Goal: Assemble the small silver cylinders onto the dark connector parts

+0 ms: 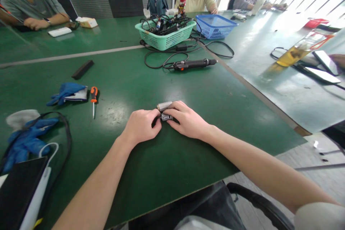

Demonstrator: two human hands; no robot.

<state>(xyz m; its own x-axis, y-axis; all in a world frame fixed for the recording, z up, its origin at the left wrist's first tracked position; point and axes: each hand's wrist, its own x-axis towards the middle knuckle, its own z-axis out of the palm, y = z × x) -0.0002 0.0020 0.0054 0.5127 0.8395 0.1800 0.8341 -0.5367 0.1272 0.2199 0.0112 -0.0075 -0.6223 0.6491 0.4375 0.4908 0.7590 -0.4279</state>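
In the middle of the table my left hand (142,125) and my right hand (187,119) meet over a small grey metal part (166,117). My right thumb and fingers close around its right side, while my left fingers are pinched at its left, darker end. Just behind it lies a silvery metal cylinder (164,106), its right end hidden by my right fingers, which touch or nearly touch it. The exact kind of either part is too small to make out. Left of my hands lies a screwdriver (93,95) with an orange and black handle.
A black electric screwdriver (192,64) with its cable lies ahead. Behind it stand a green basket (164,40) of tools and a blue basket (215,28). Blue gloves (67,93) and a phone (23,190) are at left, a bottle (296,52) at right. Several people sit around.
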